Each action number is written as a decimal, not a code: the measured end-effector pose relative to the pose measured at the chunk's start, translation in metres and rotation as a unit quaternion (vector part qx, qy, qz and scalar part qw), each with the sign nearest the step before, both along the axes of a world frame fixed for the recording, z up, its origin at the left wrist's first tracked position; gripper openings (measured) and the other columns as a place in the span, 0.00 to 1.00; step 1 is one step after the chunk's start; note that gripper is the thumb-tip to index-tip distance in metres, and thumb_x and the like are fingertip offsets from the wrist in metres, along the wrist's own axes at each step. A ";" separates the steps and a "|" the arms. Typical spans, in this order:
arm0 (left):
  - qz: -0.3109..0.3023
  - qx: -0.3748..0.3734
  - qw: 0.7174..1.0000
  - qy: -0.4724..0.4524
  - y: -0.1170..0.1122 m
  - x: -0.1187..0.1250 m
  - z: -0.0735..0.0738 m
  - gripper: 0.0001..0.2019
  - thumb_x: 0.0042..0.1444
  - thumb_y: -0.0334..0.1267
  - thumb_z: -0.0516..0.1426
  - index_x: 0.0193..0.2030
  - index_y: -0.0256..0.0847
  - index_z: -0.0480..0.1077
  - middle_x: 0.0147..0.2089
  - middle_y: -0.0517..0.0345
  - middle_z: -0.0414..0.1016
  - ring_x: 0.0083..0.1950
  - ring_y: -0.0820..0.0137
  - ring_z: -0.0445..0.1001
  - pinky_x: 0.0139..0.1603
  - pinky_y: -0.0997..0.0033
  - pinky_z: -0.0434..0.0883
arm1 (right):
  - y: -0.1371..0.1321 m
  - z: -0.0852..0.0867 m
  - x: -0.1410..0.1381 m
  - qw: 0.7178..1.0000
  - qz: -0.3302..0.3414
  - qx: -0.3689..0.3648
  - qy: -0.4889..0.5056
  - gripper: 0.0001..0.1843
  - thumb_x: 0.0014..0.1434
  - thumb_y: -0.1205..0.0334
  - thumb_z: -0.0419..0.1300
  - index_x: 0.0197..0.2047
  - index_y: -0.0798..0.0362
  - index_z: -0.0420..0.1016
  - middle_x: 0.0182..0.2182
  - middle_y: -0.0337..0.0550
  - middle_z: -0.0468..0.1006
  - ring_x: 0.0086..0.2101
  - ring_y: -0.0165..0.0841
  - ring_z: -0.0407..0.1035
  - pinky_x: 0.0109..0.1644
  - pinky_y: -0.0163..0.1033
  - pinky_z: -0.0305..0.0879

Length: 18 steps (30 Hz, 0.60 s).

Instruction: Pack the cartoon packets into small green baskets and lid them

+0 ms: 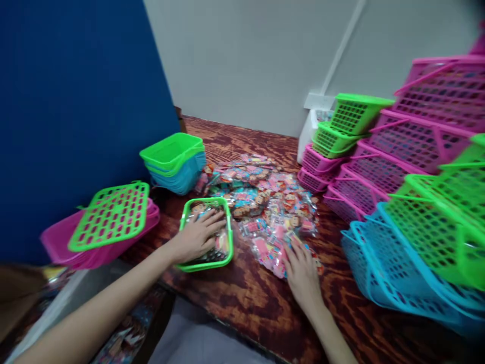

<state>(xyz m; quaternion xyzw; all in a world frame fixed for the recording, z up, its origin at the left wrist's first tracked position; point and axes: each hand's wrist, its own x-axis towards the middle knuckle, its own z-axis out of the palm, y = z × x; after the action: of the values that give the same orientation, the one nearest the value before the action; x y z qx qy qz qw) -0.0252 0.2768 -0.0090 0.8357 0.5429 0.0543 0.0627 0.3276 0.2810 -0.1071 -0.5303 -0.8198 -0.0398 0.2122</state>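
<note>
Close to the front of the wooden table, a small green plastic basket (230,248) holds clear-wrapped packets (222,243). My left hand (197,235) lies over its opening, fingers stretched out across the packets inside. Beyond and to the right spreads a heap of colourful bagged packets (278,199), pink ones nearest me, with doll-like faces showing in places. My right hand (303,270) rests on the near edge of that heap, fingers extended and touching the wrappers. What lies directly under both palms is hidden.
Nested green and blue baskets (172,151) stand behind left. A green perforated lid (113,215) lies on pink baskets (60,242). Tall stacks of pink baskets (409,136), green baskets (432,227) and blue baskets (382,263) crowd the right. A blue panel (76,101) borders the left.
</note>
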 end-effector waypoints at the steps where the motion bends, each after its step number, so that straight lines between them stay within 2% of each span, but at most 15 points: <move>1: 0.000 0.002 1.000 0.000 0.003 -0.002 0.002 0.27 0.63 0.36 0.49 0.69 0.50 0.59 0.74 0.53 0.54 0.75 0.56 0.50 0.71 0.43 0.47 | 0.001 -0.001 0.002 1.000 0.017 0.004 -0.010 0.26 0.65 0.67 0.47 0.65 0.47 0.66 0.60 0.52 0.70 0.61 0.49 0.60 0.58 0.60 0.62; 3: -0.002 0.008 1.000 0.005 0.009 -0.006 0.005 0.28 0.62 0.35 0.50 0.69 0.48 0.59 0.74 0.51 0.54 0.75 0.56 0.50 0.71 0.42 0.46 | 0.005 -0.005 0.007 0.996 0.074 -0.017 -0.045 0.35 0.59 0.75 0.44 0.67 0.43 0.63 0.65 0.45 0.67 0.64 0.48 0.56 0.60 0.60 0.60; 5: -0.002 -0.007 1.000 0.014 0.014 -0.011 0.008 0.29 0.60 0.33 0.50 0.69 0.46 0.59 0.74 0.50 0.52 0.75 0.56 0.48 0.71 0.42 0.44 | 0.012 -0.010 0.011 0.989 0.129 -0.027 -0.073 0.41 0.54 0.80 0.44 0.66 0.39 0.65 0.64 0.39 0.67 0.64 0.45 0.58 0.59 0.57 0.62; 8: 0.001 -0.056 0.998 0.004 0.015 -0.013 0.013 0.34 0.55 0.30 0.51 0.70 0.44 0.56 0.74 0.49 0.51 0.76 0.56 0.46 0.72 0.40 0.43 | 0.020 -0.011 0.017 0.981 0.168 -0.013 -0.096 0.38 0.50 0.80 0.47 0.58 0.40 0.74 0.58 0.43 0.75 0.58 0.46 0.66 0.56 0.55 0.64; 11: -0.004 -0.082 0.996 -0.029 0.009 -0.010 0.018 0.37 0.53 0.28 0.52 0.72 0.43 0.52 0.74 0.47 0.50 0.76 0.57 0.45 0.72 0.38 0.43 | 0.025 0.001 0.023 0.984 0.152 -0.028 -0.086 0.29 0.51 0.77 0.50 0.49 0.46 0.80 0.49 0.51 0.80 0.52 0.48 0.71 0.55 0.56 0.65; 13: 0.003 -0.068 0.997 -0.044 0.003 -0.010 0.022 0.35 0.57 0.31 0.53 0.72 0.43 0.52 0.75 0.46 0.48 0.76 0.55 0.44 0.71 0.37 0.43 | 0.026 0.014 0.028 0.988 0.129 -0.077 -0.043 0.22 0.53 0.73 0.52 0.45 0.48 0.80 0.47 0.53 0.80 0.49 0.47 0.72 0.53 0.54 0.66; 16: 0.026 0.004 0.998 -0.065 -0.013 -0.005 0.035 0.29 0.64 0.41 0.53 0.71 0.43 0.54 0.75 0.45 0.49 0.76 0.54 0.43 0.71 0.35 0.40 | 0.027 0.036 0.034 0.974 0.076 -0.198 0.084 0.10 0.58 0.62 0.55 0.37 0.49 0.78 0.37 0.48 0.80 0.38 0.43 0.73 0.43 0.47 0.68; 18: 0.029 0.052 0.993 -0.104 -0.032 0.007 0.046 0.26 0.67 0.44 0.52 0.70 0.44 0.56 0.74 0.47 0.52 0.76 0.55 0.44 0.73 0.39 0.40 | 0.027 0.047 0.035 0.944 0.036 -0.259 0.202 0.11 0.58 0.53 0.58 0.32 0.50 0.75 0.31 0.43 0.78 0.32 0.39 0.71 0.38 0.43 0.66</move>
<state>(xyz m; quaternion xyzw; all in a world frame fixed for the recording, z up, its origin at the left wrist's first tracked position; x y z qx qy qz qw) -0.0186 0.2452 0.0369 0.8116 0.5538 0.1708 0.0731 0.3622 0.3076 -0.0601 -0.5343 -0.7603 0.2895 0.2295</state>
